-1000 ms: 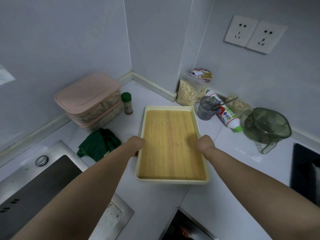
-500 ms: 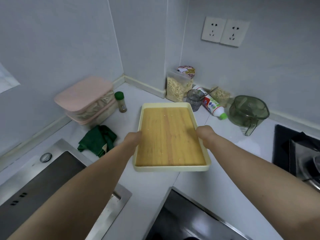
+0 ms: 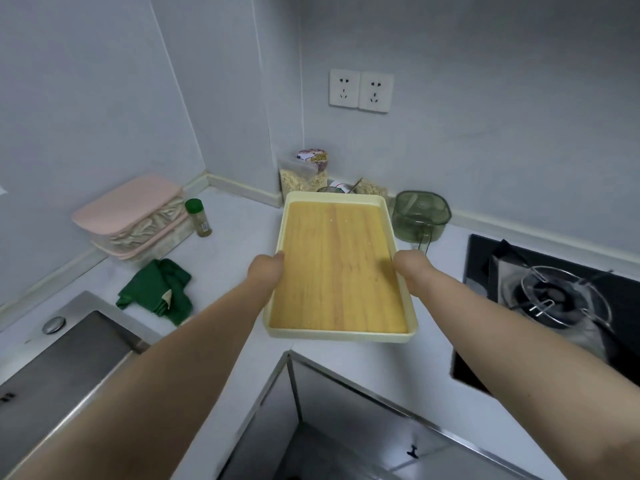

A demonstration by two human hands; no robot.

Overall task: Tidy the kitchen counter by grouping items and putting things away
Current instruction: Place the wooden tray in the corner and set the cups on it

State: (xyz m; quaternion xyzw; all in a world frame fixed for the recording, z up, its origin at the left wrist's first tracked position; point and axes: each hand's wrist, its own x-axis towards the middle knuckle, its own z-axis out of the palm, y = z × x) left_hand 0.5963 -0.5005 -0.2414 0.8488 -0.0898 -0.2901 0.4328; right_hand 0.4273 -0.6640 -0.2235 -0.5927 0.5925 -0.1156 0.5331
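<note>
White stone-look table (image 3: 235, 258) wraps the room corner in an L, pale walls behind. Steel sink (image 3: 52, 368) is set into it at near left; black stove (image 3: 554, 296) w/ a wire pot stand sits at right.

Tray (image 3: 337, 268), cream plastic rim w/ a wood-look floor, is held over the inner corner of the table, btw sink and stove, long side pointing away from the person. It looks lifted clear of the surface, and its far end covers the lower part of the stuff by the back wall. The left hand (image 3: 265, 271) grips the left long rim approx halfway along; the right hand (image 3: 410, 268) grips the right long rim opposite. Both wrap the rim w/ the thumb side on top. The fingers are tucked under the tray, out of sight, so can't tell how far they curl. Both forearms are bare and stretched fwd.

Pink-lidded boxes (image 3: 135, 216), two stacked, stand against the left wall. Green jug (image 3: 420, 216), see-through, w/ lid & handle, stands by the back wall just right of the tray's far corner. Green cloth (image 3: 156, 291) lies crumpled on the table btw boxes and sink, well left of the tray. Bag of oats (image 3: 301, 176) leans in the wall corner behind the tray's far end. Sockets (image 3: 361, 92), two side by side, sit on the wall above. Spice jar (image 3: 199, 218) w/ green cap stands upright just right of the boxes; touching or not, can't tell.
</note>
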